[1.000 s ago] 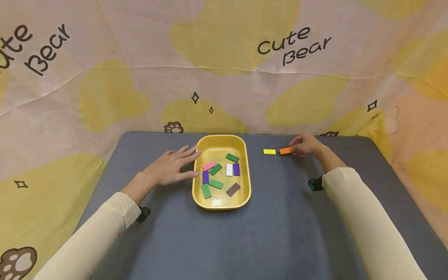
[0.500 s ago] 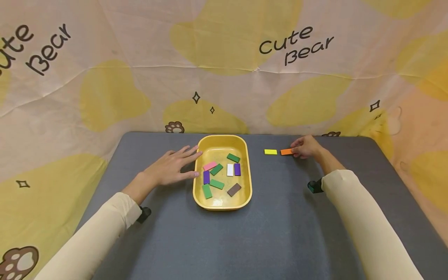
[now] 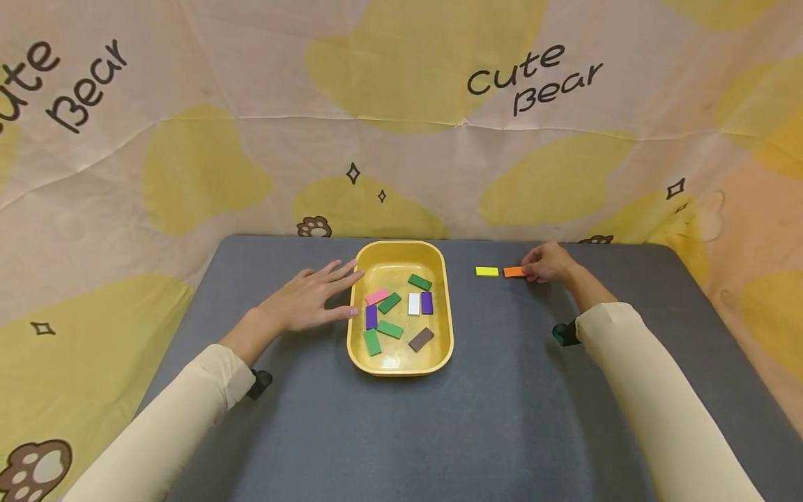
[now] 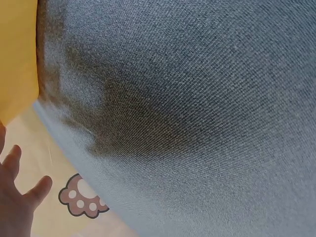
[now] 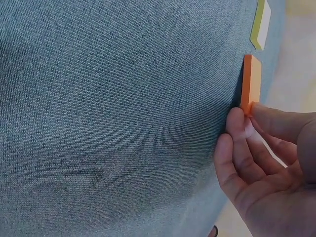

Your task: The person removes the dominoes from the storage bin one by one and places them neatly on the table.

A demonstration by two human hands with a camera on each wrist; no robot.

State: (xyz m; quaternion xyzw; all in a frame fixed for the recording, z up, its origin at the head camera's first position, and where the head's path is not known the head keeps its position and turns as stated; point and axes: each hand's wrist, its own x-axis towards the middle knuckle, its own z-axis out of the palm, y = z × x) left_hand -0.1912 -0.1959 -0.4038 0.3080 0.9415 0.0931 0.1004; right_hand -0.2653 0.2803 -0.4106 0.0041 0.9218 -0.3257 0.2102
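Fingers pinching orange block, 9 tray blocks head-view only

Grey table (woven-looking top): yellow tray, yellow block, orange block.

The tray was yellow, its blocks green, purple, pink, brown and white. The held block was orange, its neighbour yellow, the bench grey-blue. Yellow blotches and brown pawprints patterned the pale cloth.
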